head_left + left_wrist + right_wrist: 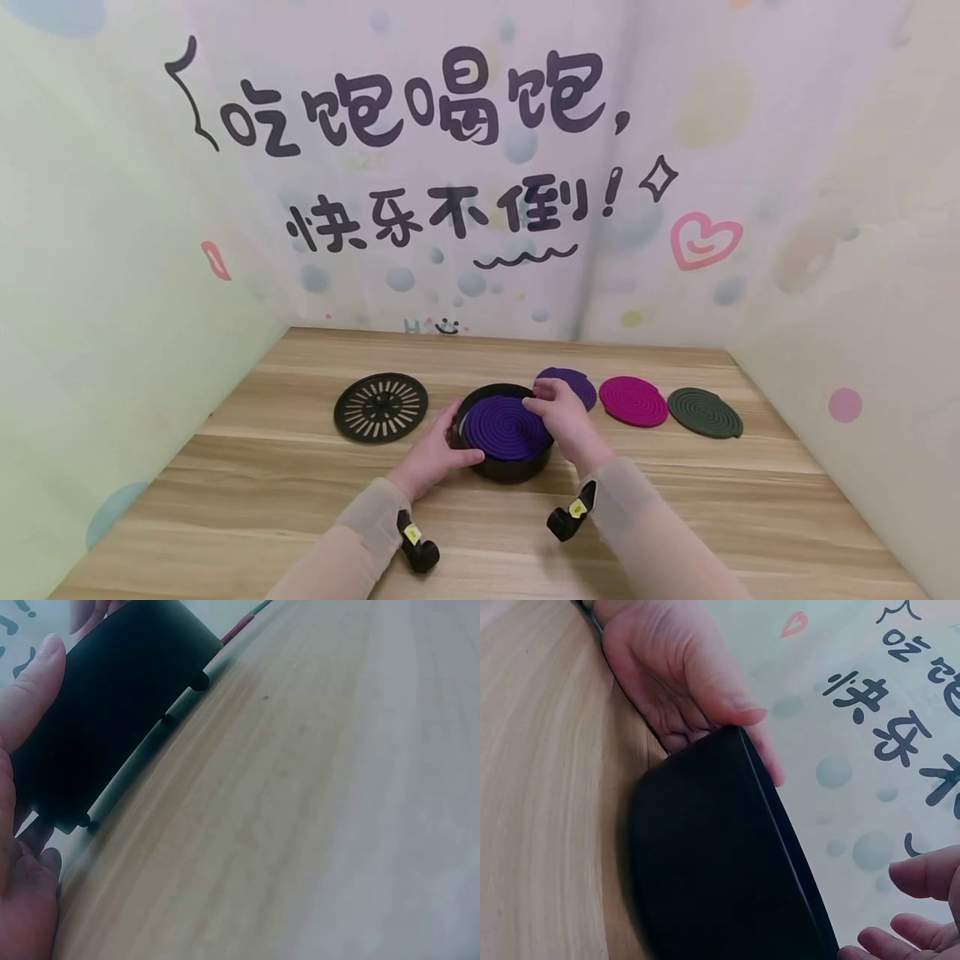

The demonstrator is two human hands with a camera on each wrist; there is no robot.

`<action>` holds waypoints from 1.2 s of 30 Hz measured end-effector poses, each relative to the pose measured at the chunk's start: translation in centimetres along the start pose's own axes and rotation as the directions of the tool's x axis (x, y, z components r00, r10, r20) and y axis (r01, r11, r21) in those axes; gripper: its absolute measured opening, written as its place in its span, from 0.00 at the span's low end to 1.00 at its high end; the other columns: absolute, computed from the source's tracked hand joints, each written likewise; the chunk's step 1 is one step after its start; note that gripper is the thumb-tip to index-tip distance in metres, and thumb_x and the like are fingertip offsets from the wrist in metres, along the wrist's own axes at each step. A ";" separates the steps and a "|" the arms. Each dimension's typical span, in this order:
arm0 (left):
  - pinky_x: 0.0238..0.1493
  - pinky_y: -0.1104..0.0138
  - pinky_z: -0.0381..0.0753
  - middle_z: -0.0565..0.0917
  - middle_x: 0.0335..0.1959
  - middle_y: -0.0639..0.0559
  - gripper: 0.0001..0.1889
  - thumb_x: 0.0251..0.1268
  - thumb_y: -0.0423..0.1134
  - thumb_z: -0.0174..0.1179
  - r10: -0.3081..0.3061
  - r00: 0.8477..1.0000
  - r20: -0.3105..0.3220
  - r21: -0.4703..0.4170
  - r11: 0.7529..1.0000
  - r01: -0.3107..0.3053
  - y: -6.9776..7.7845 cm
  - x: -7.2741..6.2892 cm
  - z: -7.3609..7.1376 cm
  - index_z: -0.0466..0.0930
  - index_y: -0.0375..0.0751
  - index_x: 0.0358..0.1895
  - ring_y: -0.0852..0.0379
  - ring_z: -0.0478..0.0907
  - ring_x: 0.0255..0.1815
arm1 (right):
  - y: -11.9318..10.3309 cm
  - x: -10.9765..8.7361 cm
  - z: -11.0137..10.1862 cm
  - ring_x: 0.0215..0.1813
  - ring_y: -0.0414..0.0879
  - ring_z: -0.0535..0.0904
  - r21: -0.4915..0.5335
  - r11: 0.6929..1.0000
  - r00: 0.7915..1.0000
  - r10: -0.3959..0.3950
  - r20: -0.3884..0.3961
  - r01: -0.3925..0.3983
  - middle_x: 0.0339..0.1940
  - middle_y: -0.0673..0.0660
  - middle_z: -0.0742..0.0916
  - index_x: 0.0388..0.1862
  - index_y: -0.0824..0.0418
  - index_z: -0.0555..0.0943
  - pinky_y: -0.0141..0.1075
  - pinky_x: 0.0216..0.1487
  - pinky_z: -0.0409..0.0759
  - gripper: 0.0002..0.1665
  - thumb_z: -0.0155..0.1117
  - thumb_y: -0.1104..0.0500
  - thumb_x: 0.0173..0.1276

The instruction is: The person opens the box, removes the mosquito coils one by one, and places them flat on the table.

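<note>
A black round holder (510, 473) stands on the wooden table, with a purple spiral coaster (504, 429) lying in its mouth in the head view. My left hand (433, 458) grips the holder from the left, thumb at the near rim. In the left wrist view that thumb (36, 686) lies along the dark wall (112, 705), with fingers lower down by the base. My right hand (566, 421) hovers at the holder's right rim, fingers loosely bent and holding nothing. In the right wrist view its thumb (930, 874) and fingers are spread apart beside the rim.
A black slotted disc (381, 407) with a centre knob lies left of the holder. To the right lie a second purple coaster (577, 385), partly behind my right hand, a magenta coaster (633, 401) and a grey-green one (705, 412). A printed curtain (480, 275) closes the back.
</note>
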State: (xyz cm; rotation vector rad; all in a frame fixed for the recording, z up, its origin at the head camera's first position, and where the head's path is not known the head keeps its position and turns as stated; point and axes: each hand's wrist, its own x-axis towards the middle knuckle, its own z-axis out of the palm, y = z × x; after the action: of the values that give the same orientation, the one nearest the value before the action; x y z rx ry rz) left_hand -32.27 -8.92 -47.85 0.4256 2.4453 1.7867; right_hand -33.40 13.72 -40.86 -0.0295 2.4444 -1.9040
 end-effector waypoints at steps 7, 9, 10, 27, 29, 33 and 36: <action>0.71 0.48 0.51 0.50 0.76 0.38 0.56 0.46 0.48 0.76 -0.002 1.000 0.001 -0.004 1.000 0.002 0.0 0.0 0.0 0.48 0.42 0.77 0.40 0.49 0.75 | -0.2 -0.1 0.4 0.67 0.62 0.66 -0.019 1.000 1.000 0.001 -0.003 -0.001 0.65 0.71 0.72 0.66 0.71 0.65 0.54 0.67 0.63 0.30 0.60 0.64 0.68; 0.71 0.48 0.52 0.50 0.76 0.38 0.56 0.46 0.49 0.76 0.000 1.000 0.000 -0.002 1.000 0.000 0.0 0.0 0.0 0.48 0.42 0.77 0.40 0.50 0.75 | -0.4 -0.2 0.6 0.66 0.62 0.67 -0.036 0.999 1.000 0.004 -0.001 -0.004 0.65 0.71 0.72 0.66 0.71 0.66 0.54 0.67 0.64 0.30 0.60 0.64 0.68; 0.71 0.48 0.53 0.50 0.76 0.38 0.56 0.46 0.49 0.76 0.002 1.000 0.001 -0.002 1.000 -0.002 0.0 0.0 0.0 0.48 0.42 0.77 0.39 0.50 0.74 | -0.4 -0.2 0.7 0.66 0.62 0.67 -0.044 0.999 1.000 0.003 -0.001 -0.003 0.64 0.71 0.73 0.66 0.71 0.66 0.54 0.67 0.64 0.30 0.60 0.64 0.67; 0.70 0.47 0.55 0.49 0.76 0.37 0.56 0.46 0.50 0.75 0.004 1.000 0.014 -0.015 1.000 -0.004 0.0 -0.1 0.0 0.48 0.43 0.77 0.36 0.52 0.73 | 0.1 -0.1 1.0 0.66 0.61 0.67 -0.057 0.998 1.000 0.006 -0.018 -0.007 0.64 0.69 0.73 0.66 0.69 0.66 0.54 0.66 0.65 0.29 0.60 0.65 0.68; 0.70 0.47 0.55 0.49 0.76 0.37 0.56 0.47 0.49 0.76 0.004 1.000 0.017 -0.021 1.000 -0.004 -0.1 -0.1 0.0 0.48 0.43 0.77 0.36 0.52 0.73 | 0.2 -0.1 1.0 0.66 0.61 0.67 -0.056 0.998 1.000 0.005 -0.020 -0.006 0.64 0.69 0.73 0.66 0.69 0.67 0.54 0.66 0.65 0.29 0.60 0.65 0.68; 0.70 0.47 0.55 0.49 0.76 0.37 0.56 0.47 0.49 0.75 -0.003 1.000 0.019 -0.021 1.000 0.003 -0.1 0.0 0.0 0.48 0.43 0.77 0.36 0.53 0.73 | 0.5 0.1 1.1 0.65 0.61 0.68 -0.039 0.999 0.999 -0.018 -0.029 0.017 0.63 0.70 0.74 0.64 0.71 0.68 0.53 0.66 0.65 0.28 0.60 0.66 0.67; 0.69 0.46 0.56 0.48 0.76 0.37 0.56 0.47 0.50 0.75 -0.013 1.000 0.019 -0.013 1.000 0.013 -0.1 0.0 0.0 0.47 0.44 0.77 0.35 0.53 0.73 | 0.6 0.1 1.1 0.65 0.61 0.68 -0.030 0.999 0.999 -0.028 -0.042 0.027 0.62 0.70 0.75 0.63 0.71 0.69 0.53 0.66 0.65 0.27 0.60 0.66 0.66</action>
State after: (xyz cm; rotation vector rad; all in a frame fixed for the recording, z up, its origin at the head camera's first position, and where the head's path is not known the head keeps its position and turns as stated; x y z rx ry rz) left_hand -32.29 -8.94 -47.96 0.4230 2.4162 1.7845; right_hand -33.48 12.76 -41.75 -0.0240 2.5122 -1.8996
